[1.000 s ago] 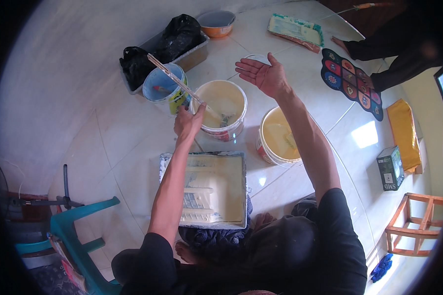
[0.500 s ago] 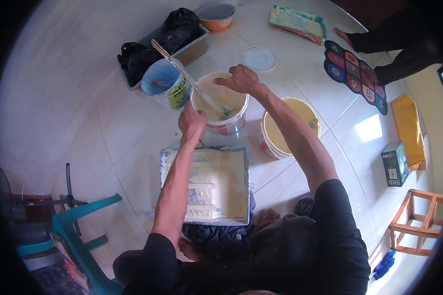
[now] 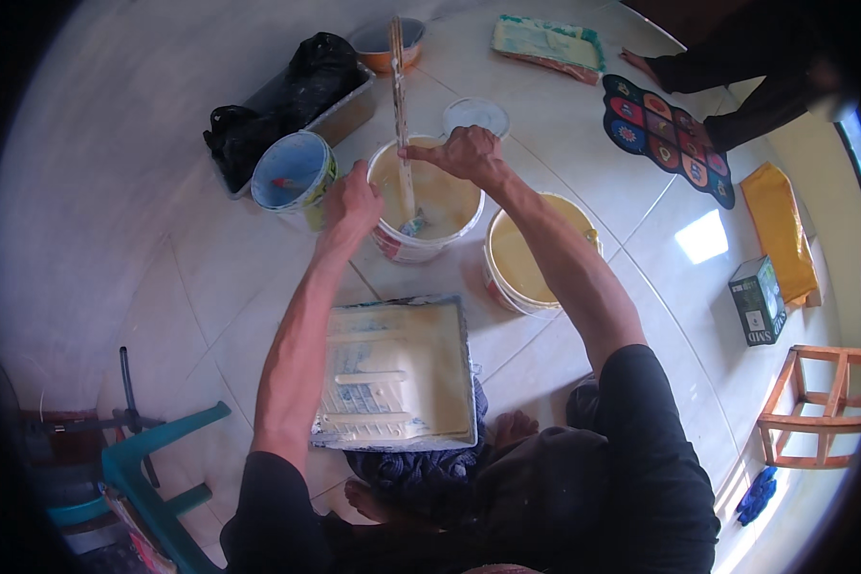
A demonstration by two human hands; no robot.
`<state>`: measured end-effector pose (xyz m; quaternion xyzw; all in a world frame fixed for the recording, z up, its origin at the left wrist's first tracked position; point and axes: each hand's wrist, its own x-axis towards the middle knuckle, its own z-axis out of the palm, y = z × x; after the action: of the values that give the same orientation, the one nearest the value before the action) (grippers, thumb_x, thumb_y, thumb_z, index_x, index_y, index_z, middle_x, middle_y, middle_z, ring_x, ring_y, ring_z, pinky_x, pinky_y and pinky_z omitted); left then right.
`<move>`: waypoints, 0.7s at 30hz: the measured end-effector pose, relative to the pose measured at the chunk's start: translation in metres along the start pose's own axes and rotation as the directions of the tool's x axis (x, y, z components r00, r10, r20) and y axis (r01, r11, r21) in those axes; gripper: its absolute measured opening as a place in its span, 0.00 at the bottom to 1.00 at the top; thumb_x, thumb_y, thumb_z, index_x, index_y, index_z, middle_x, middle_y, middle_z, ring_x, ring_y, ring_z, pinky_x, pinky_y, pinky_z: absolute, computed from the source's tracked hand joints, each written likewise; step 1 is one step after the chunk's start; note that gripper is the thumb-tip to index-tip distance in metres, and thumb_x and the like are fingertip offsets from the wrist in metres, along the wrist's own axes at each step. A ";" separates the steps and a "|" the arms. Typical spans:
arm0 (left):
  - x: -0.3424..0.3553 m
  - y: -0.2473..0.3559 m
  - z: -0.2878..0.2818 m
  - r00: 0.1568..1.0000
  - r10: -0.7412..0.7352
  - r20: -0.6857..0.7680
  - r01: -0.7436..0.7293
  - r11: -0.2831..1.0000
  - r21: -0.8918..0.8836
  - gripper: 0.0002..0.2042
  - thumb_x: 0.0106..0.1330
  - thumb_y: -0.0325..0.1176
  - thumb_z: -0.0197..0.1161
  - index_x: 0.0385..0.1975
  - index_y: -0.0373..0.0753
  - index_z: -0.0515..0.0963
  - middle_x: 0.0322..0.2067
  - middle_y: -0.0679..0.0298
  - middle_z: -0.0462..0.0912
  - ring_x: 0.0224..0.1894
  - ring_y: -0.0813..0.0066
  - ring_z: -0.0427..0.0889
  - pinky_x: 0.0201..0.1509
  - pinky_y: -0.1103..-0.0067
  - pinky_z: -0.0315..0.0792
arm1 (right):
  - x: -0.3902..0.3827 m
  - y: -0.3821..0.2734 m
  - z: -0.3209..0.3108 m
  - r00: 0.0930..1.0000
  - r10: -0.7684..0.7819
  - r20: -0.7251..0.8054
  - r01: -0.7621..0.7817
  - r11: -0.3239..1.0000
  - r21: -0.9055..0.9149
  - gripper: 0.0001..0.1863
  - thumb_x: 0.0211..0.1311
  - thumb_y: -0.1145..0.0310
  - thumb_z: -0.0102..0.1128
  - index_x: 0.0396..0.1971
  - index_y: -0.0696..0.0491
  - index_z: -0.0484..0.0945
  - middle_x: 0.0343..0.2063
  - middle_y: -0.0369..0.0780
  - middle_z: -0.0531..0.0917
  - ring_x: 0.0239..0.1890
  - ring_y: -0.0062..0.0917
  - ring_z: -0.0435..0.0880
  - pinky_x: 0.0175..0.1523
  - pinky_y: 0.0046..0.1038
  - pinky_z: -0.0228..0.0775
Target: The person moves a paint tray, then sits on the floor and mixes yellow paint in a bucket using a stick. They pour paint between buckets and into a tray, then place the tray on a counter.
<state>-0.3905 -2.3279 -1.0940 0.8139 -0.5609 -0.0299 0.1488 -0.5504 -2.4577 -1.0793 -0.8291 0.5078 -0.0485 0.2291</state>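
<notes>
A cream paint bucket (image 3: 411,244) stands ahead of me, with a long paint-smeared wooden stick (image 3: 399,96) standing nearly upright in it. My right hand (image 3: 464,155) is over the bucket, fingers curled and thumb gripping the stick. My left hand (image 3: 354,201) is closed at the bucket's left rim. A blue-lined bucket (image 3: 292,172) sits just left of that hand. A yellow-paint bucket (image 3: 531,249) stands to the right, under my right forearm. A cream-coated roller tray (image 3: 402,378) lies nearest me, on dark cloth.
Behind are a black-bagged bin (image 3: 325,77), orange bowl (image 3: 383,57), round lid (image 3: 478,115) and smeared tray (image 3: 545,48). At right are a person's dark-clad legs (image 3: 756,110), a patterned mat (image 3: 665,139), box (image 3: 756,301) and wooden frame (image 3: 813,421). A green plastic chair (image 3: 143,450) is at lower left.
My right hand has come down from an open palm onto the stick over the middle bucket. The stick has swung from leaning left to nearly upright. My left hand stays near the rim.
</notes>
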 end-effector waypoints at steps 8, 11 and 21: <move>0.021 0.010 -0.048 0.985 0.171 0.024 -0.171 0.985 0.019 0.14 0.63 0.35 0.55 0.47 0.39 0.76 0.40 0.49 0.82 0.45 0.48 0.79 0.50 0.60 0.72 | -0.014 0.005 -0.027 0.997 -0.044 -0.069 0.049 0.996 0.070 0.55 0.40 0.17 0.46 0.32 0.65 0.83 0.34 0.52 0.84 0.44 0.39 0.83 0.50 0.35 0.72; 0.022 0.032 -0.070 0.963 0.267 0.015 -0.268 0.962 0.050 0.13 0.63 0.34 0.55 0.46 0.40 0.77 0.39 0.49 0.82 0.45 0.48 0.80 0.49 0.60 0.72 | -0.014 0.023 -0.030 0.991 -0.086 -0.098 0.090 0.995 0.039 0.52 0.43 0.19 0.45 0.32 0.62 0.84 0.34 0.51 0.84 0.43 0.39 0.83 0.49 0.34 0.72; 0.035 0.055 -0.089 0.873 0.486 -0.042 -0.479 0.870 0.117 0.13 0.60 0.31 0.53 0.42 0.40 0.79 0.33 0.46 0.81 0.38 0.46 0.80 0.46 0.59 0.73 | -0.057 0.024 -0.066 0.998 -0.066 -0.007 0.065 0.963 0.263 0.43 0.57 0.28 0.40 0.29 0.58 0.84 0.22 0.46 0.84 0.24 0.32 0.84 0.42 0.29 0.76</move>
<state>-0.4077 -2.3593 -0.9899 0.6553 -0.7414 0.0657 0.1289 -0.6180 -2.4395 -1.0227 -0.8076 0.4689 -0.1224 0.3359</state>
